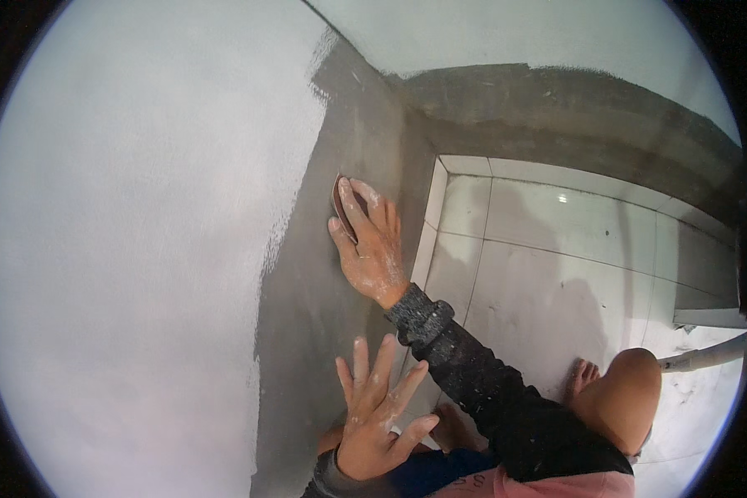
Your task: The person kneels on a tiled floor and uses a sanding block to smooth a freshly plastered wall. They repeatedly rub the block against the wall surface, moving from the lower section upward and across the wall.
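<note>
My right hand (375,241) lies against the grey strip of wall (349,124), near the inside corner. Its fingers press a reddish-brown piece of sandpaper (337,197) flat to the surface; most of the sheet is hidden beneath them. White dust speckles the fingers and the dark sleeve. Lower down, my left hand (380,415) is held up with its fingers spread and nothing in it. It is in front of the same grey strip; whether the fingertips touch the wall I cannot tell.
White paint (141,249) covers the wall left of the grey strip, with a ragged edge. Pale skirting tiles (556,176) run along the wall's foot beside a smudged tiled floor (548,274). My bent knee (631,390) is at lower right, near a pale pipe-like thing (705,355).
</note>
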{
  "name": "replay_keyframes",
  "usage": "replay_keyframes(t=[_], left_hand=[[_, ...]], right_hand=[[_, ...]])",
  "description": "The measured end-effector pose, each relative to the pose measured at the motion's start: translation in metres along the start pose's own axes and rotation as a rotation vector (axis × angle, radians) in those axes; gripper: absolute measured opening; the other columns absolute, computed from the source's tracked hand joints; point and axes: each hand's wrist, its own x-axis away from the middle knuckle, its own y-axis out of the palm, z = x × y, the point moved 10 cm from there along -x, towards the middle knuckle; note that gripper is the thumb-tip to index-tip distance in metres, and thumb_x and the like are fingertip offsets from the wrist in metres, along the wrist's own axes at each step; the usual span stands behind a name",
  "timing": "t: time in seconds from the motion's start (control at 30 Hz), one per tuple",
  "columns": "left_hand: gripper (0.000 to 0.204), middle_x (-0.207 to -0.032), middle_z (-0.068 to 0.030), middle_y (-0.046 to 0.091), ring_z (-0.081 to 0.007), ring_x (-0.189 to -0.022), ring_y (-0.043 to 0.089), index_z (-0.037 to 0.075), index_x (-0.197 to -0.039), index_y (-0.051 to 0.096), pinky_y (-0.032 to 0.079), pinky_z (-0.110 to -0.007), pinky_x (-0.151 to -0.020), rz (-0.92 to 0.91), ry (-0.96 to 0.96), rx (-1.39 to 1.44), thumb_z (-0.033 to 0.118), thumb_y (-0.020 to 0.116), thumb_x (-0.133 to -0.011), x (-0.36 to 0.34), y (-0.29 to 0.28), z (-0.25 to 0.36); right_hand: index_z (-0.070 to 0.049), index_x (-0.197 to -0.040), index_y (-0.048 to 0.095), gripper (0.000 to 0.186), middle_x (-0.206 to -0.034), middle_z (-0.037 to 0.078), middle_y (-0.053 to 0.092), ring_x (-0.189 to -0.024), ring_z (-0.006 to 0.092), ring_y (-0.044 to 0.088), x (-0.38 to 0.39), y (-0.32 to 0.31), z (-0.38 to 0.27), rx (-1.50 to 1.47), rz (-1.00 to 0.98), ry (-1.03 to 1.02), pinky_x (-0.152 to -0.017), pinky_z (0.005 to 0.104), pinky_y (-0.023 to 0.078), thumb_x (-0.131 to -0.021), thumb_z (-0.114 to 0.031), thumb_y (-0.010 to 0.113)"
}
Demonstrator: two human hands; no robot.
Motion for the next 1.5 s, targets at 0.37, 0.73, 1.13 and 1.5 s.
replay_keyframes(t=[0.37,0.73,1.13,1.5], left_hand=[[0.049,-0.158,-0.029,0.039,-0.0556,-0.152,0.017,0.01,-0.132,0.069,0.022,-0.063,-0.119,0.225,0.097,0.235,0.036,0.075,-0.091,-0.011,-0.017,0.007],[0.047,-0.162,-0.034,0.027,-0.0577,-0.152,0.008,0.01,-0.132,0.069,0.01,-0.067,-0.119,0.285,0.063,0.129,0.033,0.074,-0.09,-0.006,-0.027,0.007],[0.058,-0.164,-0.0334,0.022,-0.0553,-0.153,0.006,0.015,-0.134,0.067,0.0,-0.071,-0.118,0.313,0.046,0.03,0.053,0.07,-0.091,-0.007,-0.023,0.008],[0.056,-0.16,-0.0337,0.032,-0.0537,-0.154,0.009,0.015,-0.129,0.069,-0.004,-0.071,-0.119,0.468,0.157,0.139,0.056,0.069,-0.091,0.011,-0.044,0.025]], right_hand=[[-0.009,-0.149,0.049,0.051,-0.142,0.016,0.047,-0.123,0.0353,0.048,-0.015,-0.013,-0.004,-0.143,0.094,0.066,-0.106,0.0488,0.038,-0.104,-0.033,0.054],[-0.01,-0.15,0.047,0.053,-0.141,0.015,0.048,-0.124,0.0358,0.047,-0.028,-0.018,-0.019,-0.163,0.105,0.061,-0.105,0.0522,0.039,-0.102,-0.03,0.057],[-0.008,-0.15,0.047,0.052,-0.142,0.017,0.049,-0.125,0.0372,0.047,-0.036,-0.015,-0.017,-0.187,0.128,0.07,-0.104,0.0537,0.039,-0.104,-0.031,0.054],[-0.011,-0.153,0.046,0.056,-0.142,0.016,0.051,-0.129,0.0394,0.046,0.018,-0.016,-0.054,-0.218,-0.018,-0.01,-0.108,0.0548,0.037,-0.102,-0.031,0.056]])
